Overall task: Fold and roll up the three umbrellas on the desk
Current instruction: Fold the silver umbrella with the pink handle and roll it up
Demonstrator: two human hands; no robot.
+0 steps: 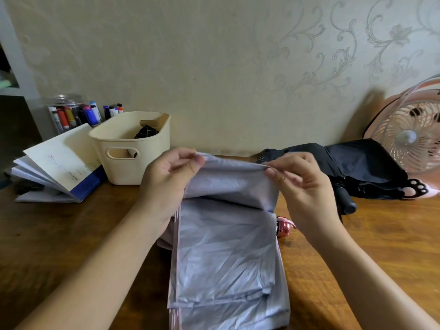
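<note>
The head view shows two hands. The left hand (166, 172) and the right hand (302, 184) each pinch the top hem of one pale grey umbrella (226, 246) with curled fingers (183, 154), holding up a flap of its cloth. It lies in the middle of the worktop (71, 234) and reaches the near edge. One black umbrella (357, 167) lies by the back edge, on the right, beside one pink fan (409, 136). One cream basket (133, 151) sits by the back edge, on the left.
</note>
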